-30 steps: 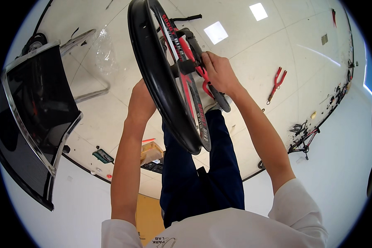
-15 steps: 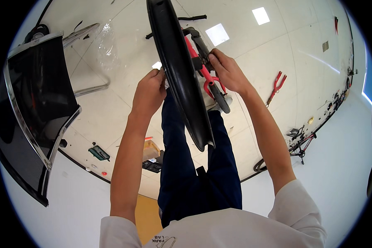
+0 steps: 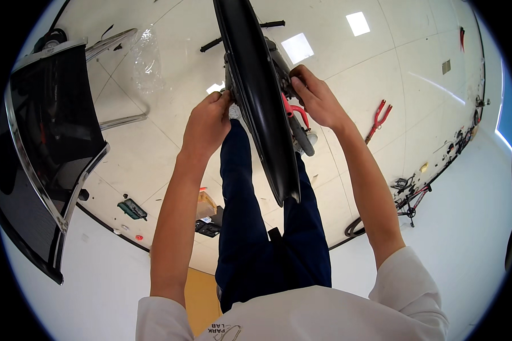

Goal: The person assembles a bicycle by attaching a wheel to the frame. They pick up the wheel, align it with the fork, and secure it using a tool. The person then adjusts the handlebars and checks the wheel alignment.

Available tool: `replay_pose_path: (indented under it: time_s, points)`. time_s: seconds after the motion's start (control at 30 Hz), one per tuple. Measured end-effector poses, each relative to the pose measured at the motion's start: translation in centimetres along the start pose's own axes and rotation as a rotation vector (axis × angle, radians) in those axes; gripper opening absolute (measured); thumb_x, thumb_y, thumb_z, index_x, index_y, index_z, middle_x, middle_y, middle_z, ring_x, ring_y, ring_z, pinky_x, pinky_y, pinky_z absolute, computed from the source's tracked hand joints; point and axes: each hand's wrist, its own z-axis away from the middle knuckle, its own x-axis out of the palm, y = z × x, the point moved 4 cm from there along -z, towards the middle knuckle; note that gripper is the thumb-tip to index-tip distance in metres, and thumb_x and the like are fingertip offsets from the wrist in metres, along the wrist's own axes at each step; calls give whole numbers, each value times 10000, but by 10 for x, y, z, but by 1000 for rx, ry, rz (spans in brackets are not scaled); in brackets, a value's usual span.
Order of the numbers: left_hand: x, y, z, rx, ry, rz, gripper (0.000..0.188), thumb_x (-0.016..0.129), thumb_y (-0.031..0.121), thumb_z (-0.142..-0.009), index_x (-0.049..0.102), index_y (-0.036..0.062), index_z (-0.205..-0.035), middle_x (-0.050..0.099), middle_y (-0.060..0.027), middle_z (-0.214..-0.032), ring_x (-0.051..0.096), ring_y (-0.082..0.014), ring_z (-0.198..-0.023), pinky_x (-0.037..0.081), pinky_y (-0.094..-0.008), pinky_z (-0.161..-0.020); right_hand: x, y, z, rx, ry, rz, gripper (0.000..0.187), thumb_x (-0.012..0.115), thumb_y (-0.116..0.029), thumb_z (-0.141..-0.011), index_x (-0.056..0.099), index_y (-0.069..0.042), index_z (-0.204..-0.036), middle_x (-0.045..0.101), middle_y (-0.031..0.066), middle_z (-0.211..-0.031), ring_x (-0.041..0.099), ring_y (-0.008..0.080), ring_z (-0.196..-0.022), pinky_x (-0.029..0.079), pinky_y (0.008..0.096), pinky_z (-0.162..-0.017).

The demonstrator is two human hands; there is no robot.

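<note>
A black wheel rim (image 3: 256,96), bare of tyre and with a grooved edge, stands upright between my two hands. It sits between grey arms of a bike whose red frame (image 3: 299,113) shows partly behind it. My left hand (image 3: 207,122) is closed at the hub side of the rim, fingertips by the left grey arm (image 3: 228,74). On the other side my right hand (image 3: 314,98) pinches near the end of the right grey arm (image 3: 279,59). What either hand grips is hidden by the fingers. Below, a small grey-tyred wheel (image 3: 302,136) is near my shoe.
A handlebar (image 3: 213,44) crosses behind the rim, close to the floor. A red fork (image 3: 378,119) lies to the right. Left stands a black mesh chair (image 3: 57,102) with clear plastic (image 3: 148,62) beside it. Bike parts and a red bike frame (image 3: 418,199) line the right wall.
The rim has swung to the right at its far end and now covers more of the red frame. The left grey arm has come into sight. Both hands have barely moved.
</note>
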Motion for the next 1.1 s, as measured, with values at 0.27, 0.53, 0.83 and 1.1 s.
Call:
replay_pose_path:
  time_s: [0.27,0.53,0.83,1.1]
  points:
    - [-4,5,-1,12,-14,-37,266,537,-41,-824,637,20,-1063,618,-148,-886,622,-331,-803,508,-400,-716,3,2,-8,268,-11,51,409,402,-345,-1014,520,20,-873,454,45,-676,372,121,-603,342,305,-562]
    - [-7,10,0,22,-2,-33,260,529,-14,-850,631,37,-1083,616,-151,-892,616,-336,-800,505,-409,-724,1,-2,0,-6,19,12,364,405,-324,-996,517,22,-993,532,157,-673,524,281,-625,418,372,-620]
    - [0,0,-2,24,-13,-50,216,524,-7,-859,636,15,-1043,598,-157,-864,605,-342,-785,501,-408,-709,7,-2,-6,236,68,47,478,400,-383,-1016,517,34,-811,441,25,-631,370,128,-600,368,296,-576]
    - [-1,-7,0,-22,-33,35,191,536,10,-872,644,-1,-1029,597,-171,-856,599,-352,-769,498,-407,-700,-11,15,2,259,164,-275,408,394,-358,-1012,520,-28,-807,385,-24,-592,349,75,-504,296,249,-449]
